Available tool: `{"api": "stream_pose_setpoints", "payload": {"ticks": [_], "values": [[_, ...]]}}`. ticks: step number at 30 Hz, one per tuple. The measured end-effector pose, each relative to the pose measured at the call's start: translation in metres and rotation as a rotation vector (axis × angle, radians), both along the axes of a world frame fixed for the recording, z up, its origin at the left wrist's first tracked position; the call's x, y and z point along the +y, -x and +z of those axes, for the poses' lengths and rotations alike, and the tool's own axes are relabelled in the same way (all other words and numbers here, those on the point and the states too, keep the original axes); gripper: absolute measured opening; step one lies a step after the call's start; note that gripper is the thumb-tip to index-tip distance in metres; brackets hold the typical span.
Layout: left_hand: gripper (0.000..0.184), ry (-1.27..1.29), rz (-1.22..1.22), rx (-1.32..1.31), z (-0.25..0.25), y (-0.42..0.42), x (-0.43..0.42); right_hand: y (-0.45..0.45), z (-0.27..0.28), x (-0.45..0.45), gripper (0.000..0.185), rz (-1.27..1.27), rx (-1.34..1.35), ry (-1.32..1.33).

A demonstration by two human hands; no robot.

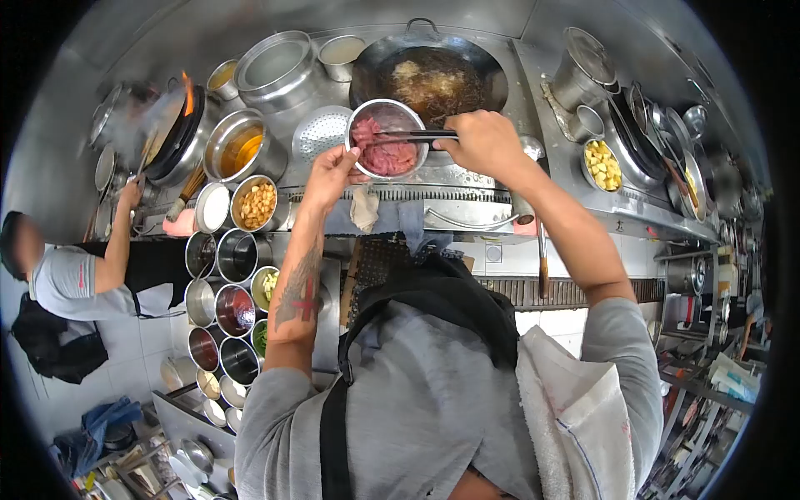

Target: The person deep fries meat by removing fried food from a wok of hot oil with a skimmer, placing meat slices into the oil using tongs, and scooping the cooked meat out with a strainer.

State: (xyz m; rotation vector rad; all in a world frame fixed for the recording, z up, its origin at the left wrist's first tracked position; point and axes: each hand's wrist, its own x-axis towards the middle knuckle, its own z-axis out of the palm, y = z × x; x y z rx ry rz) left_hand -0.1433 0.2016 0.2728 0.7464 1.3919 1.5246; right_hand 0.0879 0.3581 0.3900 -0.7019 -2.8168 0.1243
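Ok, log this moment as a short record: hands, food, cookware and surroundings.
Left hand: holds round silver metal bowl
Right hand: grips long black utensil, far end in the bowl
Bowl contents: pinkish-red raw meat
Cookware: wide dark metal wok beyond the bowl, with brown liquid and golden pieces; round perforated silver strainer left of the bowl
Far left: person in grey shirt, near orange flame
Unclear: whether the utensil is tongs or chopsticks
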Motion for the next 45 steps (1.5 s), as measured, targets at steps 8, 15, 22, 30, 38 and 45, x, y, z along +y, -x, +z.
{"api": "stream_pose_setpoints", "payload": {"ticks": [8,15,22,30,38,45], "values": [[0.017,-0.025,0.188,-0.259,-0.043,0.001,0.04,-0.024,0.029,0.027,0.028,-0.279,0.088,-0.019],[0.018,-0.018,0.254,-0.234,-0.055,0.013,0.065,0.027,-0.057,0.102,0.02,-0.424,-0.23,-0.061],[0.015,0.001,0.263,-0.158,-0.036,0.016,0.054,0.02,0.021,0.083,0.033,-0.45,-0.118,-0.144],[0.021,-0.028,0.261,-0.081,-0.025,0.027,0.057,0.01,0.036,0.06,0.04,-0.263,-0.035,-0.134],[0.025,0.077,0.323,0.125,0.022,0.024,-0.065,-0.052,0.065,0.009,0.039,-0.263,-0.02,-0.091],[0.02,0.187,0.452,-0.01,0.03,-0.022,-0.145,-0.308,0.042,-0.089,0.024,-0.974,-0.117,0.315]]}}
